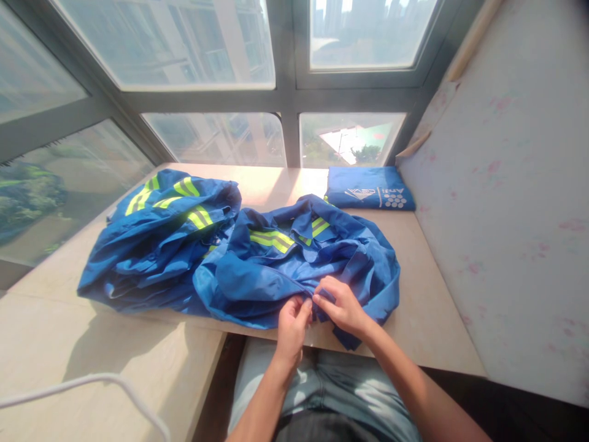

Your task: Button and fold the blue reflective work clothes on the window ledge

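A blue work jacket (257,282) with yellow-and-grey reflective strips lies bunched up on the pale ledge in front of me. At its near edge my left hand (293,319) pinches the cloth between thumb and fingers. Just to the right, almost touching it, my right hand (338,302) also pinches the jacket's edge, fingers bent. Whatever small part sits between the fingertips is too small to make out. A strip of the jacket hangs over the ledge's front edge below my right hand.
More crumpled blue clothing with reflective strips (151,245) lies at the left, against the jacket. A folded blue item with white print (370,189) rests at the back right. Windows rise behind the ledge (432,294); a papered wall (515,202) bounds the right. A white cable (92,379) crosses the lower left.
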The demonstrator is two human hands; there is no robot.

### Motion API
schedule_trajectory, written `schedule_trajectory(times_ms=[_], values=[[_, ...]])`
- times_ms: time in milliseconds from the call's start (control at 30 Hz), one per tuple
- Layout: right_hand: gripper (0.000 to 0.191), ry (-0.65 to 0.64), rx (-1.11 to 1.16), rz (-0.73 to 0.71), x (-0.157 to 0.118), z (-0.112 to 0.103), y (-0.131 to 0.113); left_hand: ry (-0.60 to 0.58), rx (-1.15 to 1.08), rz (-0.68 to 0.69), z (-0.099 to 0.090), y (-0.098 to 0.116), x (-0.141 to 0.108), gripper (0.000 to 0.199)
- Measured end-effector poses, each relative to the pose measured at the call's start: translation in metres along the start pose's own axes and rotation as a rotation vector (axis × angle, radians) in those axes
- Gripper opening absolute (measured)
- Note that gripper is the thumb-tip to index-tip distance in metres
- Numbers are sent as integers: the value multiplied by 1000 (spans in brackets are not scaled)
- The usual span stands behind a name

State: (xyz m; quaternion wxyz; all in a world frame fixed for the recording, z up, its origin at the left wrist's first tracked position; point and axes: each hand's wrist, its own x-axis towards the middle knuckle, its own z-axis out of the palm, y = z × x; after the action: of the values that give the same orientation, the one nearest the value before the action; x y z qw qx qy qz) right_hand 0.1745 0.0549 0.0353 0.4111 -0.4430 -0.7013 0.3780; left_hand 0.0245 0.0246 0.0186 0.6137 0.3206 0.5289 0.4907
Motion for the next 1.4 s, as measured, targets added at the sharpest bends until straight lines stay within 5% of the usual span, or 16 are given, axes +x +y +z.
schedule_trajectory(times_ms=[333,567,933,1167,1400], values=[[24,215,70,85,0,17,-3,53,235,198,-6,1,3,37],[20,-38,90,46,-1,9,1,163,-175,25,4,-1,4,37],[17,283,-8,52,-2,28,2,117,-148,56,13,-11,-3,44],[19,-9,22,-9,-7,7,3,164,-133,50,8,-9,0,42],[13,118,-25,-3,3,4,4,154,-208,5,13,-8,-9,40]])
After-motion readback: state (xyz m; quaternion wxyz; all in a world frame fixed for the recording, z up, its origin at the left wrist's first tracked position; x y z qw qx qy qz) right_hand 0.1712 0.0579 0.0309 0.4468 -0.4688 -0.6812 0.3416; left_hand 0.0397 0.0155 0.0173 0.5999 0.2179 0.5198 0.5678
